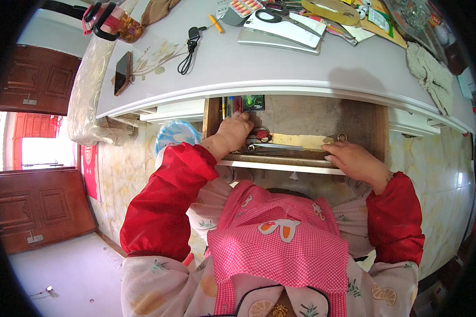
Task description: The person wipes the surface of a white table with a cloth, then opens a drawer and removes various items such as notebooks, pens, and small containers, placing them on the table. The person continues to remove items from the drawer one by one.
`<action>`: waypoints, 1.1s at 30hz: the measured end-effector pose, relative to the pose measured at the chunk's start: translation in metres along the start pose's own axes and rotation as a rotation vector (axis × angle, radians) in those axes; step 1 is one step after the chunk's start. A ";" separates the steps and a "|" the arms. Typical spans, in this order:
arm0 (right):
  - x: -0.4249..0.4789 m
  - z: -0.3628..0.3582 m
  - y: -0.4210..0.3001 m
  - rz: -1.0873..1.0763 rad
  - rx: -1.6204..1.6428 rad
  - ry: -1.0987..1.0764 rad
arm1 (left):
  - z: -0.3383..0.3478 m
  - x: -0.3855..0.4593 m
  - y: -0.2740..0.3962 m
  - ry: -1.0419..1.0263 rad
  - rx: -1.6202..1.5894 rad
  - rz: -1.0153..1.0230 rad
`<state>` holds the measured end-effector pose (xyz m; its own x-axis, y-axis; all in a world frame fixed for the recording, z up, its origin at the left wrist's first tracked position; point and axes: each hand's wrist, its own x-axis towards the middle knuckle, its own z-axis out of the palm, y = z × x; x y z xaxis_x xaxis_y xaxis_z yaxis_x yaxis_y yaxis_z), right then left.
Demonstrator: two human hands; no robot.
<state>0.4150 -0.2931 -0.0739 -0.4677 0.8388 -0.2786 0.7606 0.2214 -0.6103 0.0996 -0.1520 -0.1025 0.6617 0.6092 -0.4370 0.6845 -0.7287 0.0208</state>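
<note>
A wooden drawer (pixel 380 130) with a white front is pulled out below the tabletop. My left hand (pixel 235 128) reaches into its left side, its fingers beside several pens (pixel 232 104) and a black-and-green box (pixel 253 103). Whether those fingers grip anything is hidden. At the front right, my right hand (pixel 353 159) lies over the drawer's front edge, fingertips pointing inward. Between my hands lie a small red round item (pixel 262 134), a metal wrench-like tool (pixel 277 147) and a pale yellow flat strip (pixel 297 140). A small round button-like piece (pixel 342 136) sits near my right hand.
On the tabletop (pixel 261 67) are a phone (pixel 122 73), a black lanyard (pixel 189 51), scissors (pixel 287 20) on a silver tablet-like device (pixel 277 44), a roll of tape (pixel 333 12) and a drink bottle (pixel 115 23). A blue-lined bin (pixel 176 134) stands left of the drawer.
</note>
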 end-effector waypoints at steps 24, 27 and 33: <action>0.003 -0.002 -0.002 -0.020 -0.043 0.000 | -0.204 -0.105 -0.039 0.754 -1.305 0.394; 0.002 -0.003 -0.002 0.011 -0.049 -0.031 | -0.235 -0.100 -0.039 0.895 -1.371 0.426; 0.003 -0.004 -0.002 0.017 -0.044 -0.062 | -0.251 -0.084 -0.074 0.944 -1.293 0.417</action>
<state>0.4137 -0.2893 -0.0708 -0.4809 0.8103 -0.3349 0.7869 0.2305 -0.5724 0.0703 -0.0704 0.1580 0.4633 0.7658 0.4461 -0.1112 -0.4491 0.8865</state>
